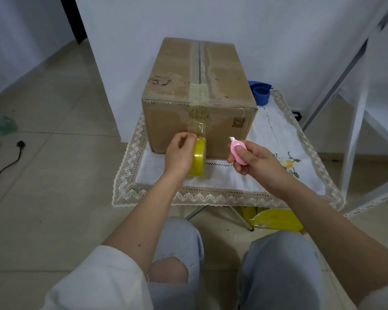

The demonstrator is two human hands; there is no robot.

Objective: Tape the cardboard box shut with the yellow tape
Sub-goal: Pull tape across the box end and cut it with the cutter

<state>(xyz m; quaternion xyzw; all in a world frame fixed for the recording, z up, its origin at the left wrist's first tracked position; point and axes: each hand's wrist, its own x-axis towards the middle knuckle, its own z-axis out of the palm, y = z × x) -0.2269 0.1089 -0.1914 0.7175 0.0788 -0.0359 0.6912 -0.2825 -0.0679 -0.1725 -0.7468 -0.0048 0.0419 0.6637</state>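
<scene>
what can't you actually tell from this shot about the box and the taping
- Head view: the cardboard box hides its own far and bottom sides.
- The QR label is too small to read.
- The left hand covers the yellow tape roll core.
- The right hand hides most of the pink cutter.

The cardboard box (199, 95) sits on a lace-edged cloth (276, 128) over the bench. The left hand (179, 153) holds the yellow tape roll (198, 157) against the box's near face, a strip running up over the top seam. The right hand (253, 159) grips a small pink cutter (239, 151), blade pointing toward the tape, just beside it.
</scene>
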